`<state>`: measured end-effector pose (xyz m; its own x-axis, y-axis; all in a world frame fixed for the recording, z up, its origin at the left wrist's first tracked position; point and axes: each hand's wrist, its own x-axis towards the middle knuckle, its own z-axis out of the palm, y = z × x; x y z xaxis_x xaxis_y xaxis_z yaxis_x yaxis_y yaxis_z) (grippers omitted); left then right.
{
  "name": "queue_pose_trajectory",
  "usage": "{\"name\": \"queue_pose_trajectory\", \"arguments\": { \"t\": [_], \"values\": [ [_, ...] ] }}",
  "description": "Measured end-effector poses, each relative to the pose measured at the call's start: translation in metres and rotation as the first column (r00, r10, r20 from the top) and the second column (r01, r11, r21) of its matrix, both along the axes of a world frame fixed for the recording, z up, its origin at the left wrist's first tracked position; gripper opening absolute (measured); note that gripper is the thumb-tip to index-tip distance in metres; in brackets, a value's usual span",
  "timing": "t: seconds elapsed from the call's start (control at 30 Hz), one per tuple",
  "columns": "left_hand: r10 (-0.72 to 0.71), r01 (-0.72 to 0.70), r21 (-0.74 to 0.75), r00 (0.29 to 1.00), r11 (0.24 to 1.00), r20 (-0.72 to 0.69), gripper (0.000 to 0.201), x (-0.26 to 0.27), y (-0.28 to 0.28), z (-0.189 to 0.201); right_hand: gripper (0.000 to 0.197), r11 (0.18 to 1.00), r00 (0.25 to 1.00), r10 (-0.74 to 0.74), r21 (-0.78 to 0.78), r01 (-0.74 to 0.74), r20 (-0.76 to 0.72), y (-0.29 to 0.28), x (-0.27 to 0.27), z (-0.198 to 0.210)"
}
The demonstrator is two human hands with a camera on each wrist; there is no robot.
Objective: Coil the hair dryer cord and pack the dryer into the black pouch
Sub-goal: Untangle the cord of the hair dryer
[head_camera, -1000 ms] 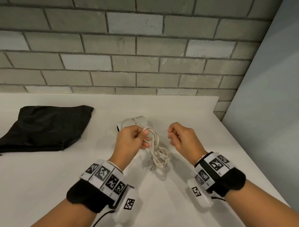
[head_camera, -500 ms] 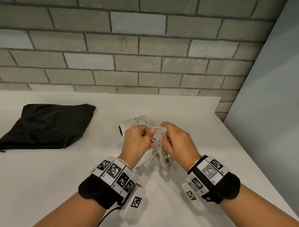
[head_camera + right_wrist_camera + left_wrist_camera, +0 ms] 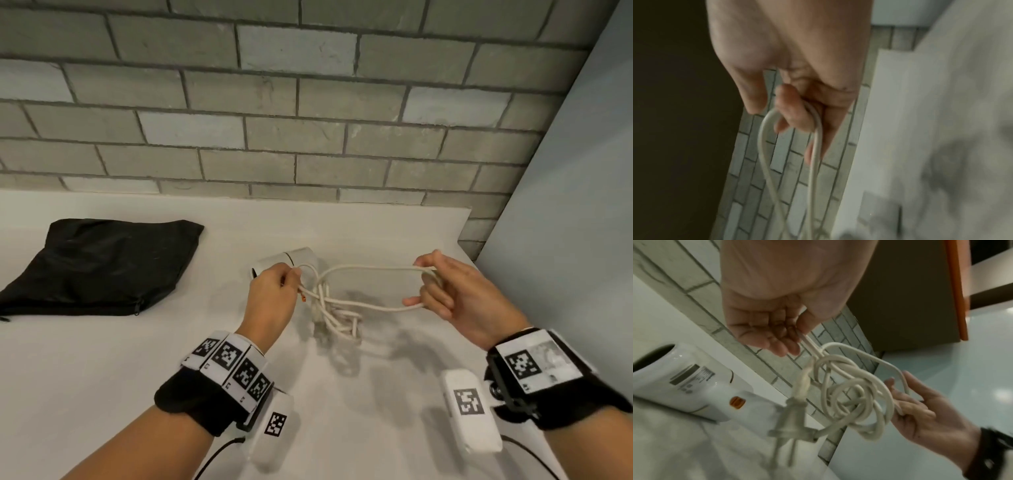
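The white hair dryer [image 3: 294,258] lies on the white counter [image 3: 102,377], its body [image 3: 674,381] with an orange switch just behind my left hand. My left hand [image 3: 274,291] pinches the gathered turns of the white cord [image 3: 370,267] above the counter; several loops and the plug [image 3: 791,423] dangle below its fingers [image 3: 777,340]. My right hand [image 3: 442,291], off to the right, holds one long loop of cord [image 3: 813,129] hooked around its curled fingers, stretched between both hands. The black pouch [image 3: 99,263] lies flat at the left, zipper towards me.
A grey brick wall [image 3: 308,120] rises behind the counter. A pale panel [image 3: 565,240] stands along the right side, where the counter ends. Bare counter lies between the pouch and the dryer and in front of my hands.
My right hand met the left at the cord bundle, took a loop and has pulled it out to the right. The left hand has stayed by the dryer holding the bundle.
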<state>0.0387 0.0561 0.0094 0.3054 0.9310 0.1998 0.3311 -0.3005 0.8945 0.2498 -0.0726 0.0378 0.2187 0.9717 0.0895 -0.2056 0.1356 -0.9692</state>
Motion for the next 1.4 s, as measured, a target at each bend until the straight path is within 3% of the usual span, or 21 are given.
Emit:
{"name": "queue_pose_trajectory", "arguments": {
  "t": [0.07,0.1,0.17,0.23,0.33,0.4,0.47,0.57,0.6,0.7,0.8,0.87,0.9,1.03,1.13,1.2,1.23,1.3,1.4],
  "values": [
    [-0.023,0.024,0.021,0.999,0.999,-0.046,0.031,0.001,-0.001,-0.004,0.05,0.999,0.985,-0.031,-0.036,0.038,0.172,-0.002,0.009,-0.003],
    [-0.037,0.039,0.026,0.998,0.999,-0.056,0.03,0.002,-0.002,-0.006,0.047,0.998,0.986,-0.053,-0.021,0.057,0.158,-0.001,0.011,-0.005],
    [-0.084,0.083,-0.02,0.994,0.996,-0.07,0.029,0.003,-0.002,-0.01,0.033,0.993,0.991,-0.111,0.039,0.114,-0.074,0.0,0.013,-0.009],
    [-0.138,0.13,-0.18,0.99,0.975,-0.035,0.028,0.003,-0.003,-0.01,0.027,0.976,0.933,-0.164,0.086,0.201,-0.319,0.002,0.014,-0.012],
    [-0.151,0.248,-0.552,0.965,0.796,0.215,0.024,0.0,-0.006,-0.005,0.04,0.967,0.891,-0.233,0.008,0.256,-0.389,0.006,0.012,-0.02],
    [-0.121,0.324,-0.578,0.925,0.749,0.361,0.022,-0.001,-0.007,-0.003,0.039,0.953,0.934,-0.296,-0.132,0.273,-0.201,0.009,0.009,-0.026],
    [-0.137,0.306,-0.484,0.926,0.82,0.353,0.022,0.001,-0.007,-0.005,0.036,0.936,0.947,-0.289,-0.163,0.31,0.142,0.007,0.006,-0.027],
    [-0.154,0.234,-0.33,0.956,0.914,0.25,0.023,0.003,-0.007,-0.01,0.02,0.986,0.828,-0.069,-0.088,0.141,0.557,0.007,-0.01,-0.018],
    [-0.148,0.208,-0.284,0.965,0.936,0.218,0.023,0.004,-0.007,-0.011,0.018,0.99,0.776,0.042,-0.128,0.05,0.629,0.007,-0.019,-0.014],
    [-0.183,0.215,-0.202,0.969,0.955,0.167,0.021,0.006,-0.012,-0.01,0.039,0.96,0.647,0.261,-0.26,-0.099,0.717,0.009,-0.044,-0.014],
    [-0.268,0.306,-0.229,0.946,0.924,0.185,0.021,0.007,-0.018,-0.006,0.045,0.935,0.502,0.347,-0.334,-0.119,0.792,0.01,-0.066,-0.027],
    [-0.299,0.331,-0.224,0.94,0.917,0.167,0.022,0.005,-0.018,-0.004,0.034,0.939,0.363,0.341,-0.327,-0.103,0.867,0.011,-0.076,-0.032],
    [-0.315,0.338,-0.2,0.939,0.92,0.136,0.022,0.003,-0.017,-0.003,0.026,0.945,0.334,0.327,-0.312,-0.1,0.884,0.012,-0.076,-0.031],
    [-0.346,0.356,-0.185,0.934,0.916,0.086,0.018,-0.007,-0.011,0.0,0.028,0.96,0.453,0.278,-0.252,-0.119,0.847,0.011,-0.064,-0.017],
    [-0.338,0.366,-0.223,0.928,0.904,0.154,0.018,-0.004,-0.016,0.001,0.045,0.939,0.345,0.341,-0.336,-0.074,0.875,0.009,-0.075,-0.026],
    [-0.337,0.37,-0.228,0.926,0.901,0.172,0.018,0.001,-0.019,0.0,0.034,0.942,0.257,0.331,-0.336,-0.028,0.908,0.01,-0.086,-0.044],
    [-0.34,0.372,-0.23,0.925,0.899,0.168,0.017,0.002,-0.019,0.0,0.023,0.956,0.266,0.287,-0.295,-0.012,0.92,0.012,-0.088,-0.051],
    [-0.361,0.392,-0.239,0.918,0.888,0.162,0.015,0.0,-0.017,0.001,0.009,0.974,0.351,0.213,-0.226,-0.004,0.912,0.011,-0.084,-0.052],
    [-0.426,0.451,-0.233,0.892,0.862,0.152,0.026,-0.008,-0.012,0.002,0.017,0.968,0.467,0.242,-0.246,-0.054,0.85,0.006,-0.072,-0.034]
  ]
}}
